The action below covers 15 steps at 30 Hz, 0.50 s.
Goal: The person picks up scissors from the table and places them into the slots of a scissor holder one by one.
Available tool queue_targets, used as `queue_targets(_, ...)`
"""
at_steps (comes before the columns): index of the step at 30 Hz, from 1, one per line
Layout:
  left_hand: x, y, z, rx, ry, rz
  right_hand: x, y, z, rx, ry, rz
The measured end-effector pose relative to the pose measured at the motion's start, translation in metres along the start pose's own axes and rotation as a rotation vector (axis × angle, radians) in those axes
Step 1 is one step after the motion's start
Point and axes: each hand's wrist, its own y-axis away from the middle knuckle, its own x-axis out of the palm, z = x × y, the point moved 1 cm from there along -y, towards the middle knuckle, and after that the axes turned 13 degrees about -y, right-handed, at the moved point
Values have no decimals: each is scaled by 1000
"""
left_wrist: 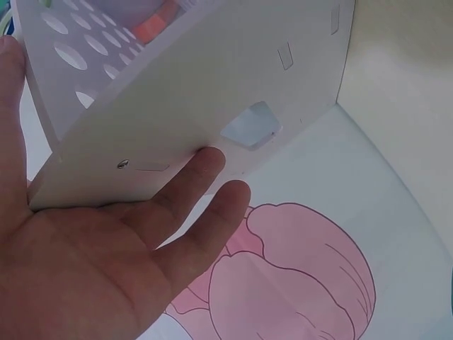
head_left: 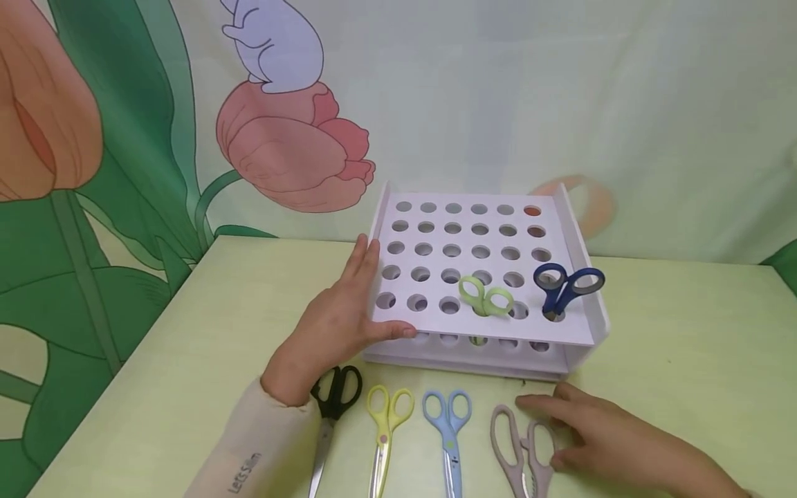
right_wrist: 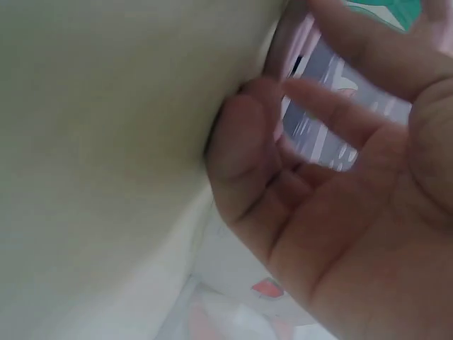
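My left hand (head_left: 339, 315) rests against the left side of a white rack (head_left: 436, 318) with rows of round holes, its thumb along the front edge. In the left wrist view, its straight fingers (left_wrist: 205, 166) lie along the outside of the rack's side wall. My right hand (head_left: 613, 432) is low over the table beside beige-pink scissors (head_left: 519, 449), its thumb by the right handle loop. The right wrist view shows bent fingers (right_wrist: 241, 134) near the tabletop; contact with the scissors is unclear. Green scissors (head_left: 486, 301) and navy scissors (head_left: 563, 287) stand handles-up in front-row holes.
Black scissors (head_left: 336, 394), yellow scissors (head_left: 387, 418) and light blue scissors (head_left: 448, 422) lie in a row before the rack, handles toward it. A pale green table (head_left: 679, 332) meets a printed flower cloth (head_left: 467, 104) behind.
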Motion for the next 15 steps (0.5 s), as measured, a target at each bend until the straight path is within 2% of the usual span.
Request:
queue_targets(2, 1, 0, -1, 1, -8, -4, 0, 0, -1, -45, 21, 10)
queue_targets(5, 1, -1, -2, 5, -19, -17, -1, 1, -2, -67, 51, 10)
queue_targets(11, 2, 0, -3, 1, -25, 3, 2, 3, -3, 136, 13, 84)
queue_targets(12, 3, 0, -2, 1, -29, 2, 3, 4, -2, 143, 12, 88)
queue_targets(15, 3, 1, -1, -1, -38, -9, 5, 4, 0, 90, 64, 72)
